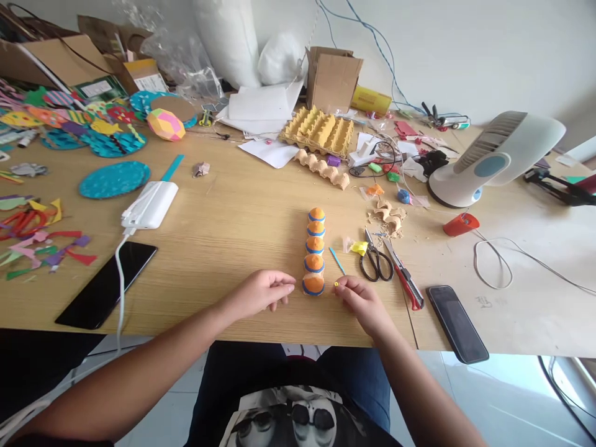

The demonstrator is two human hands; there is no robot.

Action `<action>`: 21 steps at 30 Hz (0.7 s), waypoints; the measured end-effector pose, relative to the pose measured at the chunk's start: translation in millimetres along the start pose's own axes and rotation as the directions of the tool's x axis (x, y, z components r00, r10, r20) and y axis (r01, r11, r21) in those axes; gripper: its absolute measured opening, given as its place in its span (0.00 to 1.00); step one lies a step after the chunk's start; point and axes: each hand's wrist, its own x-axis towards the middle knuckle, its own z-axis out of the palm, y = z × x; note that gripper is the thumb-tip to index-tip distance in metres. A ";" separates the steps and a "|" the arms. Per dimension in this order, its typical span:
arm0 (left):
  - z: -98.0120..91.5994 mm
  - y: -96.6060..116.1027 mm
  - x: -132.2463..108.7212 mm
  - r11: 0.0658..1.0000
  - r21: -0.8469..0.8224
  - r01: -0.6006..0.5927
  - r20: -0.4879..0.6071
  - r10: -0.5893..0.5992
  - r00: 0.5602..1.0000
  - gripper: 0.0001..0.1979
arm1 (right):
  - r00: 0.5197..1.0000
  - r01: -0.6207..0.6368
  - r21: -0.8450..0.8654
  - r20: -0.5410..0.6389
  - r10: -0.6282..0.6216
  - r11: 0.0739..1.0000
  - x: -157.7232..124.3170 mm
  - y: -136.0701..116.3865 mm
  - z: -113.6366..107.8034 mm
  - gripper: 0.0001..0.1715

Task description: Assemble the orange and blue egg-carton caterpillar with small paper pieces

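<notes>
A row of orange egg-carton bumps (315, 246) with blue bands stands on the table between my hands, running away from me. My right hand (361, 299), just right of its near end, pinches a tiny yellow piece (336, 284) between thumb and fingertips. To the left of the row rests my left hand (267, 289), fingers loosely stretched and holding nothing. A thin blue strip (337, 261) lies beyond my right fingers. Further right are a yellow lump (359, 248) on clear film, black-handled scissors (376, 264) and a red utility knife (410, 284).
Phones lie at right (457, 323) and left (108, 284), near a cabled white power bank (151, 205). A white fan (493, 155) stands at right. Behind are a yellow egg tray (319, 129), a cut carton strip (321, 168) and a cardboard box (333, 81). Paper scraps (46, 248) cover the left.
</notes>
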 end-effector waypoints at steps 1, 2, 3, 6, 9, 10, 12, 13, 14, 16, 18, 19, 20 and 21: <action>1.1 0.1 0.3 0.993 -0.100 0.070 0.063 -0.064 0.996 0.23 | 1.000 -0.005 -0.039 0.010 0.005 0.999 -1.9 3.3 -0.1 0.19; 2.4 1.4 0.7 0.971 -0.189 0.144 0.135 -0.120 0.984 0.25 | 1.000 -0.001 -0.072 0.019 0.003 0.997 -2.9 5.7 0.3 0.19; 3.7 3.6 1.1 0.944 -0.259 0.207 0.190 -0.160 0.969 0.26 | 1.000 0.016 -0.103 0.027 -0.013 0.995 -3.2 7.2 1.0 0.20; 7.6 11.9 2.7 0.851 -0.411 0.326 0.252 -0.237 0.938 0.26 | 0.996 0.065 -0.197 0.073 -0.052 0.978 -0.6 8.5 4.8 0.19; 11.7 17.4 5.4 0.770 -0.527 0.360 0.253 -0.263 0.931 0.18 | 0.992 0.086 -0.256 0.113 -0.059 0.963 3.6 7.9 8.7 0.18; 13.2 18.1 6.5 0.745 -0.563 0.358 0.252 -0.258 0.933 0.15 | 0.991 0.090 -0.267 0.115 -0.062 0.960 4.6 7.8 9.6 0.18; 16.4 18.2 8.9 0.699 -0.621 0.354 0.248 -0.253 0.935 0.10 | 0.992 0.095 -0.282 0.108 -0.067 0.955 5.7 7.6 11.1 0.17; 18.0 17.9 10.1 0.680 -0.643 0.353 0.248 -0.251 0.936 0.08 | 0.993 0.093 -0.288 0.102 -0.066 0.953 5.8 7.5 11.7 0.17; 19.6 17.6 11.2 0.664 -0.658 0.354 0.252 -0.249 0.935 0.07 | 0.993 0.087 -0.291 0.096 -0.062 0.953 5.7 7.5 12.3 0.17; 22.9 17.4 13.5 0.641 -0.675 0.364 0.271 -0.244 0.931 0.05 | 0.995 0.075 -0.290 0.087 -0.052 0.954 5.1 7.4 13.4 0.17; 26.4 18.2 15.6 0.616 -0.684 0.390 0.301 -0.249 0.920 0.04 | 0.995 0.072 -0.287 0.086 -0.049 0.955 4.5 7.3 14.3 0.16; 28.1 19.0 16.6 0.598 -0.688 0.410 0.318 -0.259 0.912 0.04 | 0.995 0.076 -0.286 0.087 -0.053 0.955 4.3 7.2 14.6 0.15; 29.7 20.0 17.5 0.577 -0.694 0.431 0.334 -0.272 0.902 0.04 | 0.994 0.082 -0.285 0.089 -0.059 0.955 4.2 7.0 14.8 0.15; 31.2 21.1 18.4 0.553 -0.702 0.449 0.348 -0.284 0.893 0.04 | 0.994 0.091 -0.282 0.089 -0.069 0.955 4.2 6.7 14.8 0.14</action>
